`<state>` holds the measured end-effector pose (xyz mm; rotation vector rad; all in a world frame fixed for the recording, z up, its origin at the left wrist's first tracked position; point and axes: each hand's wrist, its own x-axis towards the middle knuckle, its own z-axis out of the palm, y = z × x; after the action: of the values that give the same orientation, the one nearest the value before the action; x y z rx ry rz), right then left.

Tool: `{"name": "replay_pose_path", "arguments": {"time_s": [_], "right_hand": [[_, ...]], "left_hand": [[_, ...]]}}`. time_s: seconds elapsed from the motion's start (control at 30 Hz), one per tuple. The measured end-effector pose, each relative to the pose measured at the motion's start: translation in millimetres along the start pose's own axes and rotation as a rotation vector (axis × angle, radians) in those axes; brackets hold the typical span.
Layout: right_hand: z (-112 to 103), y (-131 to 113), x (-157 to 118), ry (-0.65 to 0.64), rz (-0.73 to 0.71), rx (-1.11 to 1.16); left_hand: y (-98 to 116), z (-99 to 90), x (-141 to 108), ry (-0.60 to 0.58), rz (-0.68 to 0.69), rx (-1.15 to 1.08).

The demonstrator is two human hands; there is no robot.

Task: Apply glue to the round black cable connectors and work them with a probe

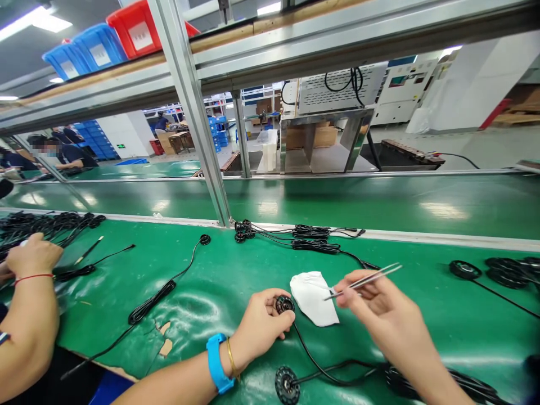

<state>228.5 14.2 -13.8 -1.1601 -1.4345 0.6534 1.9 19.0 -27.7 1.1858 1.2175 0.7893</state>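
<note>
My left hand [265, 318], with a blue wristband on its wrist, is closed around a small round black part [284, 304] with a cable [310, 354] running down from it. In my right hand [379, 304] is a pair of metal tweezers [367, 280], pinched between thumb and fingers. The tweezer tips point left over a white cloth or paper [314, 298] lying on the green mat. Below my left hand lies another round black part [287, 386] with its own cable. A coiled black cable [400, 382] lies partly behind my right forearm.
Bundled cables with round ends [312, 232] lie by the white ledge. One cabled part [152, 301] rests left of centre, near torn patches [166, 347] in the mat. More cables [510, 273] lie right. A co-worker's hand [34, 259] is at far left. A metal post [192, 112] rises ahead.
</note>
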Motion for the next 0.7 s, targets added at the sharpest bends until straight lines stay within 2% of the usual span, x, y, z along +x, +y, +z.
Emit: {"name": "replay_pose_path", "arguments": {"time_s": [0.07, 0.17, 0.33, 0.47, 0.57, 0.7], "right_hand": [[21.3, -11.7, -12.2, -0.038, -0.054, 0.060], [38.7, -15.4, -24.6, -0.048, -0.223, -0.069], [42.4, -5.5, -28.4, -0.052, -0.504, -0.212], [44.6, -7.4, -27.8, -0.131, -0.617, -0.195], [46.8, -11.3, -27.7, -0.090, -0.554, -0.196], [46.8, -11.1, -24.1, -0.092, -0.283, -0.137]], "left_hand": [[0.8, 0.9, 0.0, -0.002, -0.015, -0.007], [2.0, 1.7, -0.5, -0.008, -0.009, -0.028], [2.6, 3.3, -1.4, -0.043, -0.017, -0.058], [2.5, 4.1, -1.8, -0.062, -0.009, -0.089], [1.7, 3.7, -2.2, -0.075, -0.002, -0.081], [-1.6, 3.0, -2.0, -0.101, 0.031, -0.015]]}}
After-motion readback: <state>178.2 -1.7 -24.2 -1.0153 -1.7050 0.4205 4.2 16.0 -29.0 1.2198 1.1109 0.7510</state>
